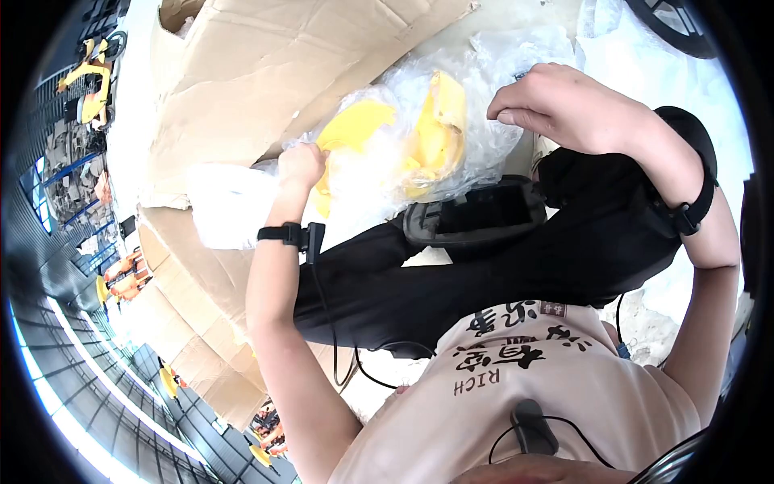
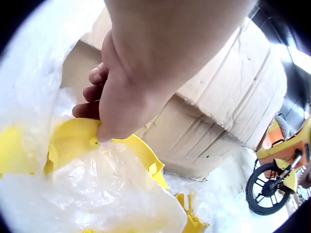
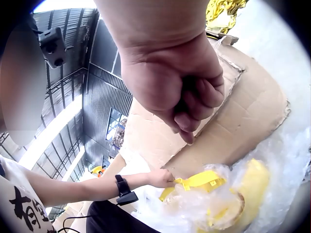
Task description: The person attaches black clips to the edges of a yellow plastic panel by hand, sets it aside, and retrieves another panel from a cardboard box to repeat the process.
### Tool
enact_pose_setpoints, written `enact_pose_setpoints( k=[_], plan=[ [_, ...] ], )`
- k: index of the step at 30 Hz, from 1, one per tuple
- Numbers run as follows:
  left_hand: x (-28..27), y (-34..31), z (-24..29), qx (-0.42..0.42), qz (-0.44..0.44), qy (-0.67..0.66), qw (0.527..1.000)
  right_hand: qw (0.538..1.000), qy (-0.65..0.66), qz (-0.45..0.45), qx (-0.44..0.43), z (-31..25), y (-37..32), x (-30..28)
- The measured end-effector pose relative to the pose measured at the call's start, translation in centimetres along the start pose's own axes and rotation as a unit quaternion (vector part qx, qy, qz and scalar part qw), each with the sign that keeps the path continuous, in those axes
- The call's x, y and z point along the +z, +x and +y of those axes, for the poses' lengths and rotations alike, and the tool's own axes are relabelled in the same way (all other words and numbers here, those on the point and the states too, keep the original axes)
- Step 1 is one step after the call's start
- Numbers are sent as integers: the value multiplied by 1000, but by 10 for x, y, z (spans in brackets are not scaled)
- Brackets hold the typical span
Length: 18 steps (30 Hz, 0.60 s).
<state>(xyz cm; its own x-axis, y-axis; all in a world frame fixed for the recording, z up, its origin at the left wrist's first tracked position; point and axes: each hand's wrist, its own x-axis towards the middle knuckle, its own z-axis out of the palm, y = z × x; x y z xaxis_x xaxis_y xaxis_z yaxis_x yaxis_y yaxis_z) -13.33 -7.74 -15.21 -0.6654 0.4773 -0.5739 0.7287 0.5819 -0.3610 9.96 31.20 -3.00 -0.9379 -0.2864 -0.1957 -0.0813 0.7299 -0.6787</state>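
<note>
My left hand [image 1: 301, 165] pinches the rim of a curved yellow plastic part [image 2: 77, 136], thumb on the near side and fingers behind. Clear plastic bag film [image 2: 109, 179] covers much of that part below the rim. A second yellow part [image 1: 442, 133] lies to its right, wrapped in crumpled clear film [image 1: 496, 97]. My right hand [image 1: 556, 105] hovers to the right of the wrapped parts with its fingers curled in toward the palm. In the right wrist view, nothing shows between the curled fingers [image 3: 194, 108].
A large brown cardboard box [image 1: 242, 89] stands beyond the parts, with more cardboard [image 1: 193, 298] at the left. A black panel-like piece [image 1: 484, 214] lies by my legs. A black wheel [image 1: 677, 24] sits at the upper right, and a yellow scooter [image 1: 95, 87] stands far left.
</note>
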Motion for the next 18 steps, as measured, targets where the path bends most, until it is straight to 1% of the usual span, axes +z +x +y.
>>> enact_pose_setpoints(
  k=[1,3,4,6,7,9,10,11,12,13,14,15,16,17,18],
  plan=[
    [-13,-12,-5,-5,-1,2,1000,1000,1,1,-5,0,0,1],
    [-56,-46,-11,-62,62,-53,995,999,-13,32,-21,2,0,3],
    [-67,-61,-15,-66,63,-50,995,999,-13,34,-25,2,2,3],
    [-85,-90,-21,-67,153,-101,981,998,11,50,-28,3,4,3],
    [-97,-103,-20,-68,158,-99,980,998,8,54,-29,4,5,2],
    [-115,-127,-13,-84,198,-187,959,996,40,65,-36,4,5,4],
    [-116,-134,-13,-84,232,-200,948,996,38,65,-37,8,7,8],
    [-121,-144,-13,-86,235,-200,947,993,53,85,-59,14,10,13],
    [-127,-153,-12,-90,279,-256,921,989,68,104,-82,15,12,13],
    [-130,-160,-12,-94,321,-311,889,989,64,105,-83,10,12,10],
    [-129,-163,-15,-92,355,-371,853,985,150,77,-20,-1,12,3],
    [-129,-167,-16,-93,359,-371,851,970,234,49,43,-12,13,-1],
    [-132,-171,-16,-89,365,-473,797,971,230,50,41,-18,16,-2],
    [-139,-174,-12,-82,368,-569,730,952,298,49,50,-23,18,-2],
    [-154,-176,1,-86,375,-618,686,929,363,49,60,-29,21,-3]
  ],
)
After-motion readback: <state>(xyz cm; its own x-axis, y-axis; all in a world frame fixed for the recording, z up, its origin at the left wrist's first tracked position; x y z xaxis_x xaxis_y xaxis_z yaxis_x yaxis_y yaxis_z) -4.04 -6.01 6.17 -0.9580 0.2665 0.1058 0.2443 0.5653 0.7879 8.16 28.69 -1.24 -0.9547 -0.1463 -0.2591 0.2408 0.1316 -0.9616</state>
